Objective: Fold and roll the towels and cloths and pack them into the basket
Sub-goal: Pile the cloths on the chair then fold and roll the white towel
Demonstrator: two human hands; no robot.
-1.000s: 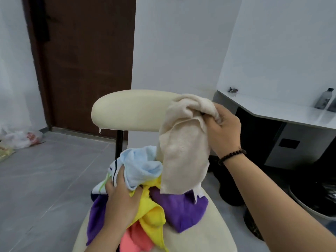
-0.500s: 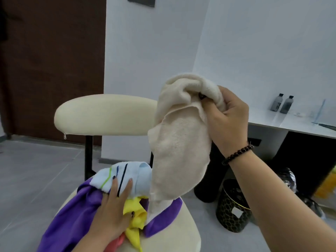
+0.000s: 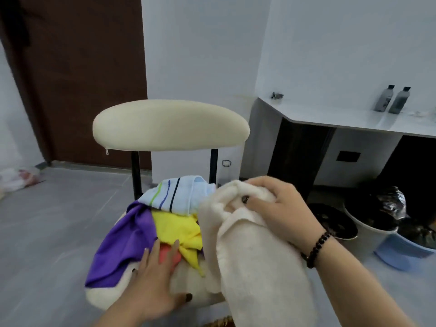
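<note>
My right hand (image 3: 280,208) grips the top of a cream towel (image 3: 254,263), which hangs down over the right side of a cream chair (image 3: 169,125). A pile of cloths lies on the chair seat: a purple cloth (image 3: 122,241), a yellow cloth (image 3: 179,227), a pink cloth (image 3: 168,256) and a light blue striped towel (image 3: 179,195) on top. My left hand (image 3: 153,286) lies flat with straight fingers on the front of the pile, touching the pink and purple cloths. A woven basket rim (image 3: 220,323) shows at the bottom edge.
A white counter (image 3: 330,116) with two dark bottles (image 3: 391,99) stands at the right. Below it sit bins lined with black bags (image 3: 377,215) and a blue bucket (image 3: 403,251). A brown door (image 3: 82,74) is behind the chair, and a plastic bag (image 3: 18,178) lies on the grey floor.
My right hand has brought the cream towel down from head height to beside the pile. My left hand has let go of the blue towel and slid forward onto the pink and purple cloths.
</note>
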